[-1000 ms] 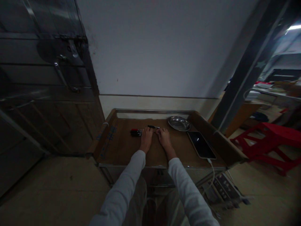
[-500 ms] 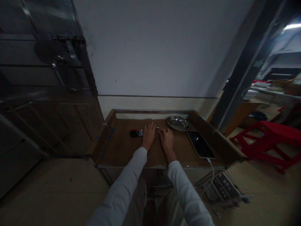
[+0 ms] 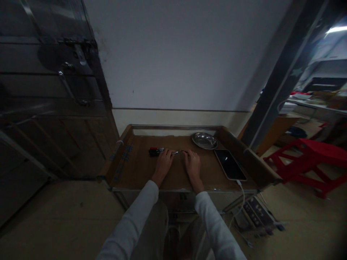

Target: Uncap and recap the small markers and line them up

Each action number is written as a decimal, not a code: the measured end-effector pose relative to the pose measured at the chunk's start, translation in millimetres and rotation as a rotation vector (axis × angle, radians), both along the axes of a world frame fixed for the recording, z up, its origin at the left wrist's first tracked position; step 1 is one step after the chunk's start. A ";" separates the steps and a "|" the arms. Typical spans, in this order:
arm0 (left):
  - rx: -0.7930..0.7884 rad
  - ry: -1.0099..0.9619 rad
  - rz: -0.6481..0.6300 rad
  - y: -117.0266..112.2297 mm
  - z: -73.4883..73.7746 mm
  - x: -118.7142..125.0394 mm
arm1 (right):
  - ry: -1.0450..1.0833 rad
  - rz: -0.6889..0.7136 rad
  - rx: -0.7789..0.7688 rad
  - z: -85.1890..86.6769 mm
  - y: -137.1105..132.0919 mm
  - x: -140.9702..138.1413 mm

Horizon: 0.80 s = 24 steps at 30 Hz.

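Note:
Several slim pen-like things [image 3: 155, 151] with red and black ends lie side by side on the brown cardboard lining [image 3: 141, 173]. My left hand [image 3: 164, 162] is closed over their right part, fingers curled, and silvery tips [image 3: 175, 153] stick out past its fingertips. Just right of those tips is my right hand [image 3: 192, 162], its thumb and fingers drawn together near the board. What it pinches, if anything, is too small and dark to make out. A gap separates the two hands.
A round shiny metal dish [image 3: 205, 140] stands at the back right of the raised-edge cart. In front of it lies a phone [image 3: 230, 164] with a white cable [image 3: 243, 196] hanging over the front edge. A red stool [image 3: 311, 155] is on the floor at right.
My left hand has shifted left and nearer to me, from lying flat over the pen-like things to curling on them; their silvery tips now show. The right hand stays about in place.

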State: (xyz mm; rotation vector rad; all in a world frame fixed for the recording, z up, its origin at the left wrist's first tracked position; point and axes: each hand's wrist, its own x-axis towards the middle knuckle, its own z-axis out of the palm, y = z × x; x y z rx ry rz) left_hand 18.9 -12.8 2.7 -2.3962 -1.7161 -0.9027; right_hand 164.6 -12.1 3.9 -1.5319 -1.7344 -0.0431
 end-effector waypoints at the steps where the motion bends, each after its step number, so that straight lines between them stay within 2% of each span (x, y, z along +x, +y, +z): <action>1: 0.008 -0.031 0.018 -1.0 0.5 -1.3 | -0.011 0.000 -0.004 -0.2 0.1 -0.6; 6: 0.059 -0.043 -0.003 0.1 0.5 0.2 | -0.057 0.045 -0.016 2.3 -2.2 -5.7; 9: 0.065 -0.056 0.023 -1.3 0.4 -0.5 | -0.098 0.214 -0.019 7.9 -7.2 -10.4; 11: 0.082 -0.101 0.074 -4.3 0.8 -3.0 | -0.139 0.356 -0.030 11.4 -10.1 -13.5; 13: 0.100 -0.148 0.146 -8.6 1.3 -5.9 | -0.160 0.422 -0.035 12.6 -11.2 -15.4; 16: 0.094 -0.120 0.295 -15.0 0.5 -9.6 | -0.156 0.399 -0.029 8.2 -8.3 -14.1; 19: 0.059 -0.024 0.412 -18.7 -3.4 -11.9 | -0.175 0.305 -0.060 -2.8 -2.2 -8.4; 24: 0.029 0.025 0.457 -17.9 -12.1 -13.2 | -0.251 0.128 -0.155 -20.7 4.7 1.5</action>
